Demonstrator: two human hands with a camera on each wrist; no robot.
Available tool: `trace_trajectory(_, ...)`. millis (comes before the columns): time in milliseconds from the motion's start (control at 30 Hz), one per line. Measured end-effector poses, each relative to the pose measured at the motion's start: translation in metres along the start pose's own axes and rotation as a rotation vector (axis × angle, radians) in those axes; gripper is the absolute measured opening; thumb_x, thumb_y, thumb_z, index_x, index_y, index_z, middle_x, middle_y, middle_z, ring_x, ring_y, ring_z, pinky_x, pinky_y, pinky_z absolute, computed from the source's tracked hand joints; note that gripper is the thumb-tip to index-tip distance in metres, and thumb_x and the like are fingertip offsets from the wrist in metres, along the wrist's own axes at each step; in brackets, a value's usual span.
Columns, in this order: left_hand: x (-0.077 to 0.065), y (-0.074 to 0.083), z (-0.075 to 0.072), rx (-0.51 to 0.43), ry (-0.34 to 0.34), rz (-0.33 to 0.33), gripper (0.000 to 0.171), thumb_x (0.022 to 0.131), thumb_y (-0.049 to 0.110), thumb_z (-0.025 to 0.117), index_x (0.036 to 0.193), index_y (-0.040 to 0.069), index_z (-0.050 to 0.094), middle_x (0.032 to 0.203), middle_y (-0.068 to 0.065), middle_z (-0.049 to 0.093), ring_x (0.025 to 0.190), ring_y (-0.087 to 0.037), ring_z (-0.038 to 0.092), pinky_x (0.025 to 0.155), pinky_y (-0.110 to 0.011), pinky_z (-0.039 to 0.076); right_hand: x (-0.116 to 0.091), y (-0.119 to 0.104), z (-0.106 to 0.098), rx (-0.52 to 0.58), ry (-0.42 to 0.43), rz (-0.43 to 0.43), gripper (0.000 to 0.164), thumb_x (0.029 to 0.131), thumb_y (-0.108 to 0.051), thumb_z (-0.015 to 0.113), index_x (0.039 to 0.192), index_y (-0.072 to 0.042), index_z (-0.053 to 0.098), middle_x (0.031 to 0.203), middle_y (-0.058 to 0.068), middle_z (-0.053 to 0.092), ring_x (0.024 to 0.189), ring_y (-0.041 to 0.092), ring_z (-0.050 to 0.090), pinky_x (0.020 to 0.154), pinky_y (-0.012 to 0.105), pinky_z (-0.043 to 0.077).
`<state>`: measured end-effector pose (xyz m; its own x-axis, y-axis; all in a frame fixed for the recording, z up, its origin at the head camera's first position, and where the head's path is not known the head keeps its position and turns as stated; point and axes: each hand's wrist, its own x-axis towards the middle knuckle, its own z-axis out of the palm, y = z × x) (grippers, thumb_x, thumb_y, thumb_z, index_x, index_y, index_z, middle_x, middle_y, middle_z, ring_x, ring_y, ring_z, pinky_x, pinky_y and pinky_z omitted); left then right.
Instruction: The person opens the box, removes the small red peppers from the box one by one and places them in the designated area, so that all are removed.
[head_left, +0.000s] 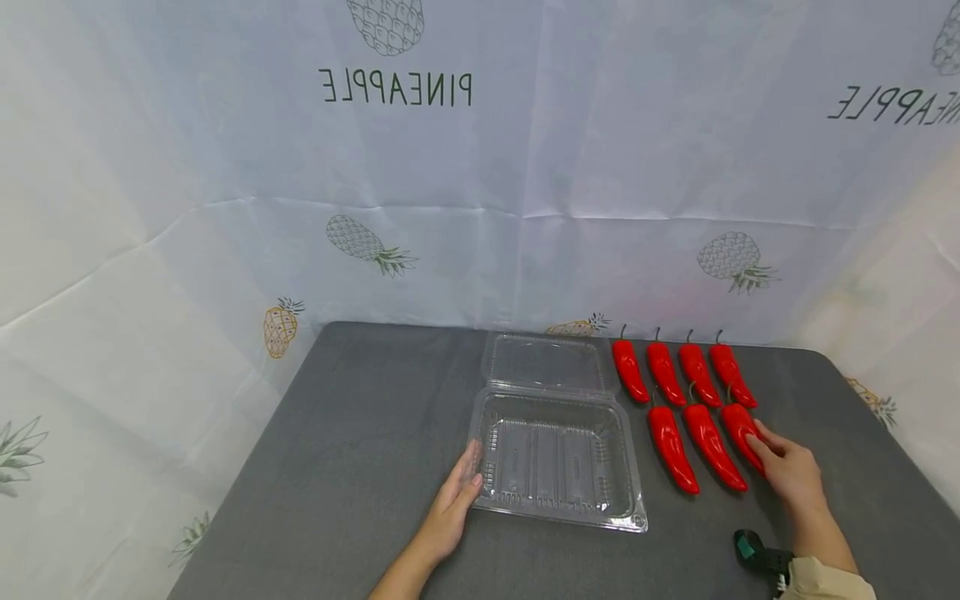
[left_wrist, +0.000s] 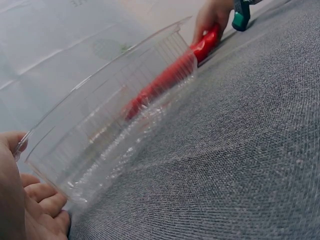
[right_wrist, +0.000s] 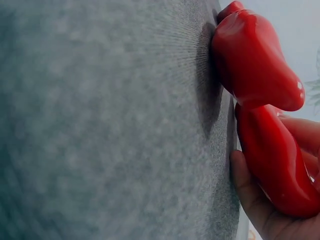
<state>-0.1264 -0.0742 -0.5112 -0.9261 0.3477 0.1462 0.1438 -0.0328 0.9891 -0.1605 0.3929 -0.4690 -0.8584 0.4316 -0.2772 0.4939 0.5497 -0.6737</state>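
A clear plastic clamshell container [head_left: 636, 492] stands on the table with its lid [head_left: 551, 362] folded back behind it. My left hand [head_left: 450, 510] holds its left side, the thumb over the rim and the other fingers [left_wrist: 46, 200] against the outer wall. To the right, my right hand [head_left: 793, 471] grips a red chili pepper [head_left: 738, 427] at the right end of the front row. In the right wrist view, thumb and fingers lie on either side of that pepper [right_wrist: 275, 160]. Another red pepper [right_wrist: 255, 60] is in front of it there.
Several more red peppers lie right of the container in two rows, among them a front-row pepper [head_left: 672, 450] and a back-row pepper [head_left: 628, 371]. The grey table [head_left: 360, 433] meets a pineapple-print cloth [head_left: 465, 267] behind. A black wrist device [head_left: 753, 552] sits by the right sleeve.
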Motion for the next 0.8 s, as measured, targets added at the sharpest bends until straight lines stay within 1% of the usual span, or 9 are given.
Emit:
trace_trajectory(133,0.0004,0.0007,-0.0001,0.0,0.002,-0.001,0.056,0.101,0.016,0.033,0.146,-0.009,0.009,0.153,-0.026,0.01,0.142,-0.037,0.009,0.103,-0.001,0.016,0.0002,-0.001,-0.0009,-0.039,-0.018,-0.017,0.069,0.094,-0.054,0.038,0.145,-0.012,0.018,0.146,0.035,0.013,0.132,0.054,0.017,0.103,0.066,0.022)
trace_trajectory(367,0.0012,-0.0005,-0.0006,0.009,0.0,0.0,0.056,0.102,0.017,0.032,0.146,-0.009,0.01,0.153,-0.026,0.01,0.142,-0.038,0.008,0.103,-0.001,0.015,0.0001,-0.0032,0.0004,-0.1,-0.014,-0.01,0.069,0.094,-0.051,0.042,0.143,-0.007,0.021,0.142,0.039,0.02,0.127,0.055,0.024,0.097,0.063,0.033)
trace_trajectory(467,0.0009,-0.0008,-0.0005,0.012,0.002,-0.002,0.056,0.102,0.017,0.033,0.146,-0.008,0.01,0.153,-0.026,0.01,0.142,-0.038,0.008,0.103,0.0,0.015,0.0007,-0.0039,0.0003,-0.097,-0.022,-0.012,0.068,0.095,-0.049,0.041,0.143,-0.006,0.021,0.141,0.039,0.02,0.126,0.054,0.025,0.096,0.063,0.034)
trace_trajectory(600,0.0002,-0.0008,-0.0004,0.014,-0.003,0.002,0.056,0.102,0.017,0.033,0.146,-0.008,0.01,0.153,-0.026,0.01,0.142,-0.039,0.008,0.103,0.0,0.014,0.001,-0.003,0.0006,-0.097,-0.022,-0.01,0.067,0.095,-0.048,0.042,0.143,-0.006,0.022,0.141,0.04,0.021,0.123,0.053,0.028,0.091,0.06,0.038)
trace_trajectory(700,0.0,-0.0012,-0.0006,0.016,-0.005,0.0,0.056,0.102,0.017,0.033,0.146,-0.008,0.01,0.153,-0.026,0.01,0.142,-0.038,0.008,0.103,0.0,0.014,0.0009,-0.0026,0.0004,-0.1,-0.021,-0.006,0.068,0.095,-0.049,0.042,0.144,-0.006,0.021,0.141,0.039,0.021,0.124,0.053,0.028,0.091,0.06,0.038)
trace_trajectory(800,-0.0002,-0.0015,-0.0006,0.016,-0.004,-0.003,0.055,0.102,0.017,0.033,0.146,-0.008,0.01,0.153,-0.025,0.011,0.142,-0.038,0.008,0.103,-0.001,0.014,0.0007,-0.0032,-0.0001,-0.1,-0.021,-0.003,0.068,0.095,-0.049,0.041,0.144,-0.007,0.021,0.142,0.039,0.02,0.127,0.054,0.025,0.096,0.063,0.034)
